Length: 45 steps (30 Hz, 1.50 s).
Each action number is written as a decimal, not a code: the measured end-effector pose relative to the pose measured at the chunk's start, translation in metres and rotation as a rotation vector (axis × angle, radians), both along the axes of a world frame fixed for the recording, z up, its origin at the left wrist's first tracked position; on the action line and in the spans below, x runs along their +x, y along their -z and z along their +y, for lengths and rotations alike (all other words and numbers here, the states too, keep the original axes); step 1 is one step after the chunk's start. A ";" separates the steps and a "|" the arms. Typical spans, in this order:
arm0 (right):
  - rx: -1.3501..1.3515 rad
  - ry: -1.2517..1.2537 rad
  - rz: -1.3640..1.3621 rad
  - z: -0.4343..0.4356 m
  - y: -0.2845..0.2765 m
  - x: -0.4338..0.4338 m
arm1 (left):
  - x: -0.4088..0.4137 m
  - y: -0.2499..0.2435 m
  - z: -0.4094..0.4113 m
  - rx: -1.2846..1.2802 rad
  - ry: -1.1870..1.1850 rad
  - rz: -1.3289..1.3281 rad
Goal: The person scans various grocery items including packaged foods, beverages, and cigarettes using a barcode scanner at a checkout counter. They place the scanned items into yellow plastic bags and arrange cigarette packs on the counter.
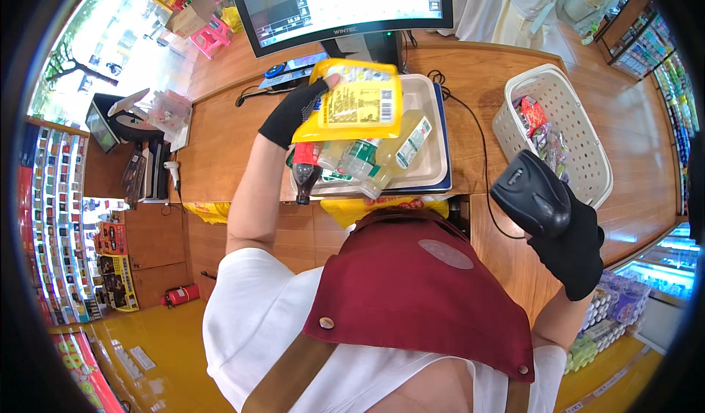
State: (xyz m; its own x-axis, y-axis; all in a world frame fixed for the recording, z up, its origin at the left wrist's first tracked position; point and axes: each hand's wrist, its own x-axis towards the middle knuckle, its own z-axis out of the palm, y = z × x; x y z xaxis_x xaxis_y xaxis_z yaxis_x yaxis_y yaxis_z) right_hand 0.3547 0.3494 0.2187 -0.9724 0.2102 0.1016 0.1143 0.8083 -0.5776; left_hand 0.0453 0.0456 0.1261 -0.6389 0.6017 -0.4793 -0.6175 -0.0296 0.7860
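Observation:
In a black fingerless glove, my left hand point(308, 102) grips a yellow plastic packet point(358, 107) by its left edge. Print and a barcode show on the packet's upward side. It is held above a white tray point(427, 162) in which several bottles lie. Among them are a dark cola bottle point(306, 173) with a red label and a pale-yellow drink bottle point(402, 148). My right hand point(567, 242), gloved alike, is wrapped around a black handheld barcode scanner point(531, 195). The scanner's head points left, and its cable runs back over the counter.
A white perforated basket point(584, 132) with wrapped snacks stands on the wooden counter point(215, 143) at right. A monitor point(341, 5) rises behind the tray. Farther left are a white scanner point(173, 173) and another terminal point(104, 124). A person in light clothing point(520, 5) stands across the counter.

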 end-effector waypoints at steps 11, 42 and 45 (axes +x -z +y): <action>-0.415 0.176 -0.461 0.065 0.095 0.076 | 0.069 0.011 0.047 -0.983 0.055 1.675; 0.011 0.226 -0.996 0.300 0.240 -0.074 | 0.090 0.158 0.499 -0.460 2.152 1.469; -0.078 0.309 -0.781 0.295 0.291 -0.075 | 0.098 0.172 0.505 -0.455 2.206 1.469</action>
